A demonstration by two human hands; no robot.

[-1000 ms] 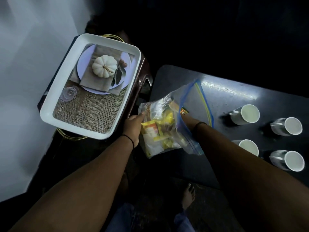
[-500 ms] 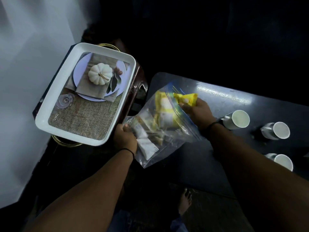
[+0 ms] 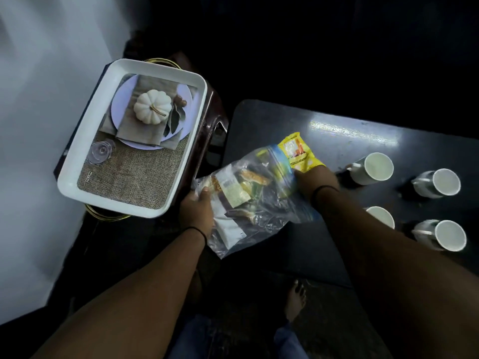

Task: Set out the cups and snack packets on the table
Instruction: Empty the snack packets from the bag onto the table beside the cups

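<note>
Snack packets are what we are handling: our right hand (image 3: pixel 312 181) pinches the lower end of a yellow snack packet (image 3: pixel 298 151), fingers closed on it, just outside the mouth of the clear zip bag (image 3: pixel 255 200). That packet's long axis runs from our fingers up and away, its free end pointing toward the far edge of the dark table (image 3: pixel 324 125) and leaning a little left. Our right wrist is bent so the back of the hand faces up, a thin dark band (image 3: pixel 324 189) round the wrist, the forearm coming in from the lower right over the table.

Our left hand (image 3: pixel 197 211) clamps the bag's left side, thumb on top of the plastic and fingers under it, with a dark band (image 3: pixel 197 230) at that wrist too. The bag lies slantwise, its blue-striped mouth toward the right hand and its closed end hanging off the table's near left corner. Inside it we see a white packet (image 3: pixel 228 226), a pale green one with a barcode (image 3: pixel 233 189), and brownish ones we cannot name.

To the right of the bag four white cups (image 3: pixel 373 168) (image 3: pixel 440 182) (image 3: pixel 381 216) (image 3: pixel 445 235) stand on the table in two rows, the near left one partly hidden by our forearm. To the left of the bag, off the table, a white tray (image 3: pixel 77 161) with a printed pumpkin place setting rests on a dark stand (image 3: pixel 207 136).
</note>
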